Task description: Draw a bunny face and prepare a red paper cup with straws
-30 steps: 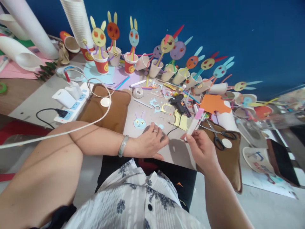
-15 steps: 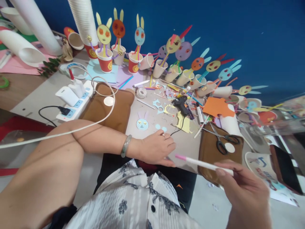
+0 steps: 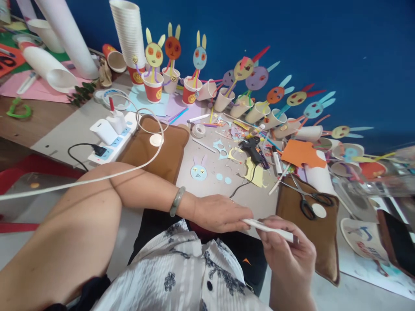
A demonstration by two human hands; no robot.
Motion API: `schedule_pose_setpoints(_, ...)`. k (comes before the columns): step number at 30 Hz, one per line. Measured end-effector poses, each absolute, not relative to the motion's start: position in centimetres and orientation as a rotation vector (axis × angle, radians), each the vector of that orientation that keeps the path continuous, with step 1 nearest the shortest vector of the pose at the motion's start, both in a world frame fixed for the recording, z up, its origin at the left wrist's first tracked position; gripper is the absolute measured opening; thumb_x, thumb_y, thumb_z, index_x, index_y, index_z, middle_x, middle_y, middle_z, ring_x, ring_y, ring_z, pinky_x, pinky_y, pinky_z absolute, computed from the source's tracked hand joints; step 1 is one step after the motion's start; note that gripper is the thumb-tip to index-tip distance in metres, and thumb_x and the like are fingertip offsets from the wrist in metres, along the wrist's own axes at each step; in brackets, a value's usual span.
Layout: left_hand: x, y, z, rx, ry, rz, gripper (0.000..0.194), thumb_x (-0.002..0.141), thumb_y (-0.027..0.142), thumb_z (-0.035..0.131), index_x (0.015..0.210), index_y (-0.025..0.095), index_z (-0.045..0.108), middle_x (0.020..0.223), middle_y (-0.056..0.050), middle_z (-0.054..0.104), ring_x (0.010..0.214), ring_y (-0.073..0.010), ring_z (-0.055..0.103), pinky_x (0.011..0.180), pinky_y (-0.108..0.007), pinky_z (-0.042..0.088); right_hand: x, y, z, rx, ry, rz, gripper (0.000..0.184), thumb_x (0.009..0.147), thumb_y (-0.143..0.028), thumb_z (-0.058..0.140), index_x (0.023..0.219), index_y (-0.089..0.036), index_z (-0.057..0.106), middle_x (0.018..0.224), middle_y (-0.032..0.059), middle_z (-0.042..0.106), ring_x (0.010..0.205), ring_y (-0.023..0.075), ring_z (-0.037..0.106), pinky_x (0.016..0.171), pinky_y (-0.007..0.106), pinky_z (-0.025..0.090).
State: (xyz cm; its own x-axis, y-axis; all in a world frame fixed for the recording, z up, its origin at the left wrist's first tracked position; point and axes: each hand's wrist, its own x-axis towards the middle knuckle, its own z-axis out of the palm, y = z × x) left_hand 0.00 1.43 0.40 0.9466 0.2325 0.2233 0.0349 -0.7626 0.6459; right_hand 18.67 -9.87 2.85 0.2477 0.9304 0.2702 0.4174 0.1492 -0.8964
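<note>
A slim white marker pen (image 3: pixel 281 233) lies between my hands above the table's front edge. My right hand (image 3: pixel 289 257) is closed around its body, and a dark end points right. My left hand (image 3: pixel 223 213), with a jade bangle at the wrist, has its fingertips on the pen's other end, hiding the pink part. Just beyond my left hand, a light-blue paper bunny face (image 3: pixel 198 172) with lilac ears lies flat. Two small blue paper discs (image 3: pixel 223 178) lie beside it.
Behind stand paper cups with bunny figures (image 3: pixel 153 86). A black glue gun (image 3: pixel 253 149) lies among paper scraps. Scissors (image 3: pixel 306 203) rest on a brown pouch to the right. A white cable (image 3: pixel 142 166) crosses from the power strip (image 3: pixel 112 144) over my left arm.
My right hand has moved left with the marker pen, bringing it to my left hand. My left fingers have closed on the pen's pink end. The view has shifted slightly.
</note>
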Motion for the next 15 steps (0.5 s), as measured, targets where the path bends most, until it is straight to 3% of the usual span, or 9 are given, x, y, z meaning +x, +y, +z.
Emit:
schedule_pose_setpoints(4, -0.2, 1.1, 0.6, 2.342, 0.258, 0.309, 0.03, 0.108, 0.04, 0.033, 0.121, 0.018, 0.049, 0.109, -0.006, 0.071, 0.089, -0.0181, 0.068, 0.07, -0.031, 0.046, 17.6, -9.4, 2.1, -1.473, -1.437, 0.51, 0.021, 0.087, -0.041, 0.072, 0.09, -0.02, 0.074, 0.071, 0.0044, 0.068, 0.057, 0.0167, 0.06, 0.05, 0.03, 0.048)
schedule_pose_setpoints(15, -0.7, 1.2, 2.0, 2.25, 0.259, 0.251, 0.036, 0.107, 0.051, 0.029, 0.119, 0.023, 0.05, 0.1, -0.002, 0.07, 0.077, -0.0159, 0.066, 0.061, -0.029, 0.043, 17.2, -9.2, 2.0, -1.404, -1.452, 0.484, 0.029, 0.093, -0.048, 0.061, 0.086, -0.022, 0.069, 0.078, 0.0064, 0.067, 0.071, 0.0201, 0.066, 0.059, 0.033, 0.054)
